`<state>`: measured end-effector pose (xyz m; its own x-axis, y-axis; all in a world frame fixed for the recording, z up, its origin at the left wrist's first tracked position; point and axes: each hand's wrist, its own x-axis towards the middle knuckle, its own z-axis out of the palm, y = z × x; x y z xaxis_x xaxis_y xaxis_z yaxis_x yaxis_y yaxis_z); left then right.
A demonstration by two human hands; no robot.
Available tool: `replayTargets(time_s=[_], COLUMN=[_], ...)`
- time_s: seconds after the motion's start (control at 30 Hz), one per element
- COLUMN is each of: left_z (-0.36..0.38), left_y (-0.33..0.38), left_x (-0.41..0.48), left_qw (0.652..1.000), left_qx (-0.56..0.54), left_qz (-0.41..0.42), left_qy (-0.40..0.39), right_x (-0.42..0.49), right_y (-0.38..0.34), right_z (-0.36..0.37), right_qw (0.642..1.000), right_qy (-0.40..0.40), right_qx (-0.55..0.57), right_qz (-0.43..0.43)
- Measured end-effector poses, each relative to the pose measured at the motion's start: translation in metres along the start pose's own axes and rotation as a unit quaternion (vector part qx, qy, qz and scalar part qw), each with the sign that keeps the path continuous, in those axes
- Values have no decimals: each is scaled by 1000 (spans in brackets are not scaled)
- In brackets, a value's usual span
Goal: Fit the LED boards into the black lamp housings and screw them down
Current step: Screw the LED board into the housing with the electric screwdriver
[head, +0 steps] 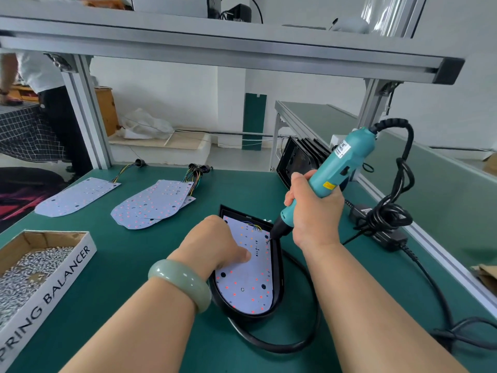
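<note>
Right hand (pixel 314 208) fist-wrapped round teal electric screwdriver (pixel 336 170), bit on white LED board (pixel 250 275) in black lamp housing (pixel 278 275). Left hand (pixel 215 243) flat, grasping nothing, pressing board.

Green bench (pixel 166 305). On it: lamp housing (pixel 278 267) at centre with cable looped beside; LED board (pixel 76 196) far left; board stack (pixel 153 204) beside it, wires at the far ends; screw box (pixel 51 286) near left edge; power adapter (pixel 376 227) right; housing stack (pixel 301 160) far right.
</note>
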<state>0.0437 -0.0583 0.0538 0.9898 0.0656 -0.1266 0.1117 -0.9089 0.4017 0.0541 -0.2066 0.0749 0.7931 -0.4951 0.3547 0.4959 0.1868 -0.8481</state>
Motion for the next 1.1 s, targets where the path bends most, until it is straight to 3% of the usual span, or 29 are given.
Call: replayTargets(time_s=[0.2, 0.37, 0.5, 0.67, 0.77, 0.9, 1.1], left_z=[-1, -3, -8, -27, -50, -76, -77], left_y=[-1, -1, -6, -32, -66, -150, -236], left_x=[-4, -6, -12, -29, -41, -45, -26], left_qw=[1000, 999, 997, 983, 985, 974, 978], left_qx=[-9, -37, -73, -182, -140, -10, 43], left_qz=[-12, -12, -13, -11, -12, -85, -171], left_qy=[-8, -25, -32, 17, 104, 210, 111], right_x=[-10, -16, -28, -41, -44, -44, -48], right_y=[-12, -38, -40, -28, -28, -32, -34], right_z=[0, -5, -21, -37, -43, -46, -43], right_qw=[999, 994, 978, 973, 972, 964, 957], right_qy=[-30, 49, 106, 157, 146, 146, 138], right_qx=[-25, 79, 178, 169, 184, 220, 250], right_qz=[-34, -59, -6, 15, 16, 30, 50])
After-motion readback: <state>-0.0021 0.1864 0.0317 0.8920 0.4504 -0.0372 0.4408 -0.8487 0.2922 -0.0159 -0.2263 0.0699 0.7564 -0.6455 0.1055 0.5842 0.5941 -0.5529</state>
